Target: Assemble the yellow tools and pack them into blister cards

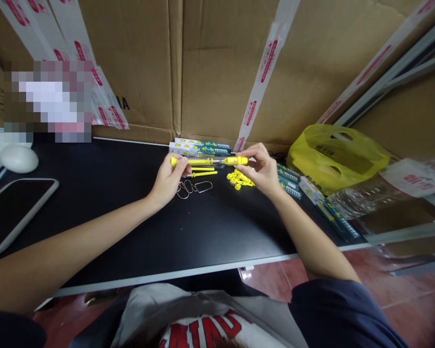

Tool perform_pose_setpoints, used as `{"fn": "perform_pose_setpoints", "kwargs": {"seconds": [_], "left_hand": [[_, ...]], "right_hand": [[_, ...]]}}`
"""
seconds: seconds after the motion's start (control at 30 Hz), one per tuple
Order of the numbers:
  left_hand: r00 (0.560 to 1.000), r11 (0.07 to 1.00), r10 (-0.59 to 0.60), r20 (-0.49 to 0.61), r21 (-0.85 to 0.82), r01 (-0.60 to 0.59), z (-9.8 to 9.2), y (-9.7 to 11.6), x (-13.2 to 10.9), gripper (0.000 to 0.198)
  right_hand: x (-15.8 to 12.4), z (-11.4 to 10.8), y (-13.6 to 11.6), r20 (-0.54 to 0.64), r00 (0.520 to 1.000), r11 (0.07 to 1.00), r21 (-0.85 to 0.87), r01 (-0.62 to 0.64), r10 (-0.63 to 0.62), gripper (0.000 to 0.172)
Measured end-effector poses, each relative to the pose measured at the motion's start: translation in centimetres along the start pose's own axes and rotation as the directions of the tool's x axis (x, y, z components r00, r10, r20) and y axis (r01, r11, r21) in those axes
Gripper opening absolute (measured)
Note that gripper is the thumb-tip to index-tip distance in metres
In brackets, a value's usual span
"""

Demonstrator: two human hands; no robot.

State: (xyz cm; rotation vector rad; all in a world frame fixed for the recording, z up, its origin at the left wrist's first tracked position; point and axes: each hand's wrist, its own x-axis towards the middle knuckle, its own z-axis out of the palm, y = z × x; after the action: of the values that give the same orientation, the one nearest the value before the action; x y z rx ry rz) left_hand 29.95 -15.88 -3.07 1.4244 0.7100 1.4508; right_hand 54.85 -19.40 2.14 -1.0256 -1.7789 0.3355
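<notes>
A slim tubular spring scale (199, 162), clear with yellow ends and a yellow inner part, is held level above the black table. My left hand (166, 179) pinches its left end between thumb and fingers. My right hand (264, 170) grips the yellow cap at the right end. Below the tube lie yellow rods (206, 173), partly covered by my left fingers. Bent metal wire hooks (203, 186) rest just in front of them. Near my right hand is a small heap of yellow plastic pieces (239, 179).
Printed narrow boxes (206, 147) lie behind my hands, and another box (329, 212) is on the right. There, a yellow plastic bag (333, 154) and a clear bottle (373, 191) stand. A phone (18, 210) lies left. Large cartons (217, 72) wall the back.
</notes>
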Motion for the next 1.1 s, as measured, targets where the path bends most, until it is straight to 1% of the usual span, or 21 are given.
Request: {"fn": "perform_pose_setpoints", "kwargs": {"seconds": [0.13,0.23,0.33,0.4,0.53,0.63,0.93,1.1], "left_hand": [[1.000,1.000,-0.006,0.000,0.001,0.006,-0.02,-0.09,0.02,0.031],[1.000,1.000,-0.007,-0.003,-0.009,0.007,0.00,-0.16,0.03,0.032],[1.000,1.000,-0.007,-0.003,-0.010,0.007,0.04,-0.14,0.01,0.031],[1.000,1.000,-0.007,-0.005,-0.007,0.007,0.06,-0.08,-0.02,0.030],[1.000,1.000,-0.022,-0.007,-0.005,0.022,0.09,0.05,-0.05,0.030],[0.999,0.999,-0.032,-0.001,-0.008,0.032,0.08,0.06,-0.04,0.029],[1.000,1.000,-0.028,-0.002,-0.015,0.028,-0.09,-0.07,0.02,0.028],[0.999,0.999,-0.035,0.004,-0.028,0.035,-0.07,0.01,0.11,0.027]], "right_hand": [[-0.11,0.12,0.26,0.043,0.999,0.995,0.096,-0.012,0.008,0.030],[-0.39,0.22,0.31,0.082,0.993,0.984,0.153,-0.095,0.083,0.034],[-0.53,0.18,0.23,0.108,0.985,0.978,0.145,-0.148,0.133,0.035],[-0.45,0.07,0.16,0.084,0.989,0.987,0.095,-0.128,0.120,0.035],[-0.09,-0.12,0.11,0.020,1.000,1.000,-0.006,-0.007,0.007,0.032],[0.02,-0.11,0.15,0.038,0.999,1.000,0.000,0.029,-0.029,0.029],[-0.35,-0.09,0.56,0.135,0.990,0.999,0.026,0.031,-0.034,0.031],[-0.51,-0.15,0.84,0.160,0.987,0.998,0.048,-0.040,0.032,0.033]]}}
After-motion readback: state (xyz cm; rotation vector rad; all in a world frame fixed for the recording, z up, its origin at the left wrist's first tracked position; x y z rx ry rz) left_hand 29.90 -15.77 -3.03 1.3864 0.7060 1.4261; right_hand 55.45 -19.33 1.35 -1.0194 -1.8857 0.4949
